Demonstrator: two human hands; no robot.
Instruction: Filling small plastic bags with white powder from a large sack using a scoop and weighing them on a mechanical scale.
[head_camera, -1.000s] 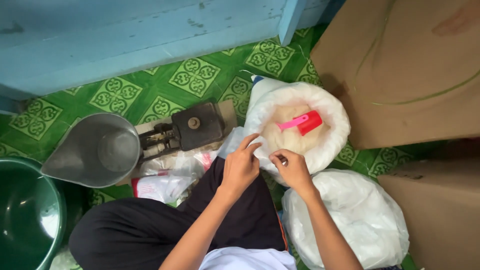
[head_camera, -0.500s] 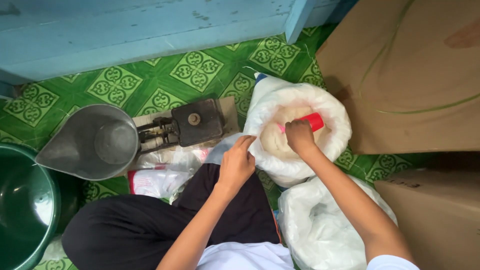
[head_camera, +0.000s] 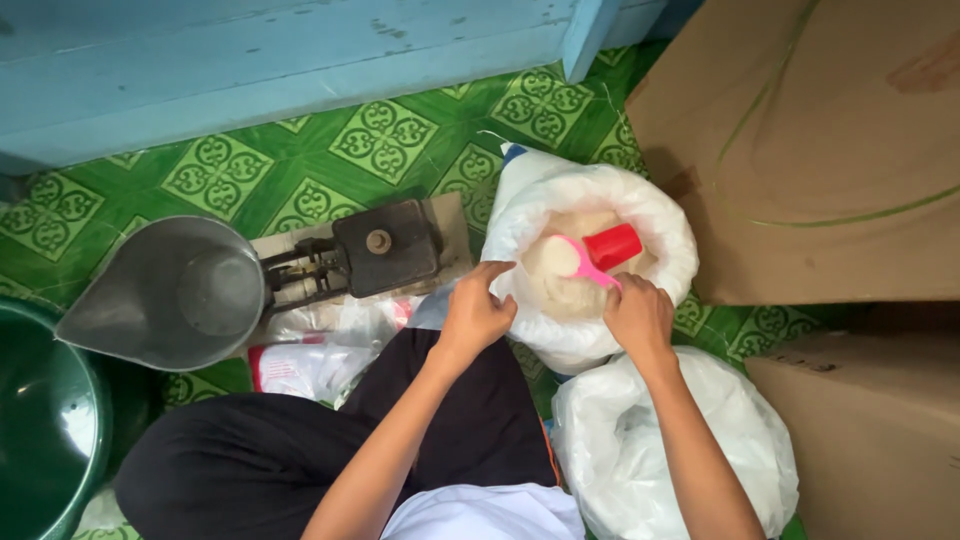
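Gripping pink scoop handle with closed right hand inside sack; left hand pinching sack's near rim.

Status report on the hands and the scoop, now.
Right hand grips pink scoop handle, scoop full of white grain. Left hand pinches rim of open white sack. Red cup lies in sack beside scoop.

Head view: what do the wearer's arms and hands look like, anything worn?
Both forearms are bare. The left hand and right hand wear no gloves; no rings, watch or bracelets show. A white garment at the bottom edge is the only upper clothing visible.
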